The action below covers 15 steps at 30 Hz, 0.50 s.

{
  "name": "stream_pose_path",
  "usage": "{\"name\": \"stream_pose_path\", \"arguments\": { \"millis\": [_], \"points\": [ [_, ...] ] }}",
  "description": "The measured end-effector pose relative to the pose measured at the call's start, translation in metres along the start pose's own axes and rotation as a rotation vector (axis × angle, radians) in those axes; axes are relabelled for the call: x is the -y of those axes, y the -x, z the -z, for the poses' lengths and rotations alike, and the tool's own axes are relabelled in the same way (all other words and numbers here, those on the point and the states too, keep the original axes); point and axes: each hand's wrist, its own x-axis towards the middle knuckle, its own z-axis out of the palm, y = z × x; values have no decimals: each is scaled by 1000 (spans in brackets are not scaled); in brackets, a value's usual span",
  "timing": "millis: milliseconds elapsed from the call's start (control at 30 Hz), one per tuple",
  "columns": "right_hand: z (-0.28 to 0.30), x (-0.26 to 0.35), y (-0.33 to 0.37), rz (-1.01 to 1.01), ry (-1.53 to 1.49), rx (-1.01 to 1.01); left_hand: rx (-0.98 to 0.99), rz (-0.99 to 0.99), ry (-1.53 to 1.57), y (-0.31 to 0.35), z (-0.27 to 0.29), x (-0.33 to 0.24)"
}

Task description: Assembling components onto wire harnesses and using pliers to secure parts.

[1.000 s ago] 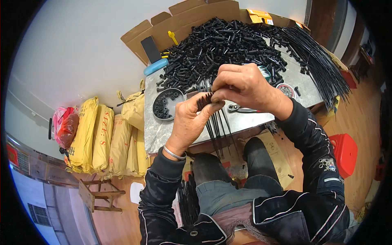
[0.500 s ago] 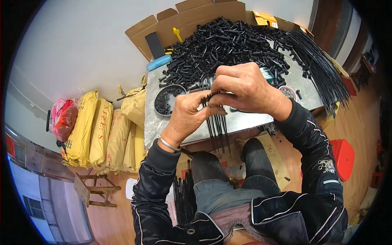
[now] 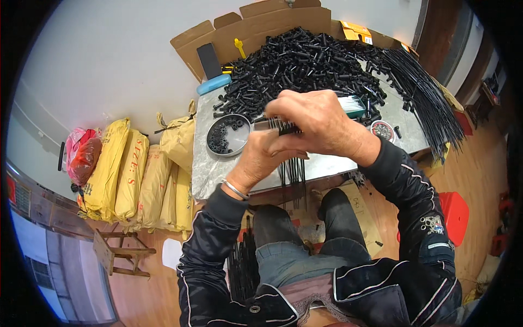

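Observation:
A bundle of thin black rods (image 3: 292,175) is gripped in my left hand (image 3: 255,156), over the table's near edge. Their lower ends hang above my knees, and their upper parts pass between my two hands. My right hand (image 3: 322,121) is bent over the rods against my left hand, its thumb lying across near my left fingers. Those right fingers are curled and partly blurred, and what they pinch is hidden. Just left of my hands stands a round metal dish (image 3: 209,145) with small black rings (image 3: 219,136) in it.
Behind my hands lies a big pile of black tubular pieces (image 3: 305,65), backed by cardboard (image 3: 218,34). To the right are a box of white sticks (image 3: 351,104), a round tub (image 3: 383,131) and long black rods (image 3: 430,98). Yellow sacks (image 3: 131,177) stand at the left.
The right fingers have lifted and shifted slightly left over the rods, with the hand now blurred. My left hand has moved a little down and left. Rings in the dish now lie differently.

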Motion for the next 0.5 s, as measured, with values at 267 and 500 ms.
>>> {"name": "stream_pose_path", "arguments": {
  "millis": [267, 500],
  "points": [
    [-7, 4, -7, -59, -1, 65, 93, 44, -386, 64, -55, 34],
    [13, 2, -15, -353, -336, 296, 227, 139, -298, 65, -59, 54]
  ]
}}
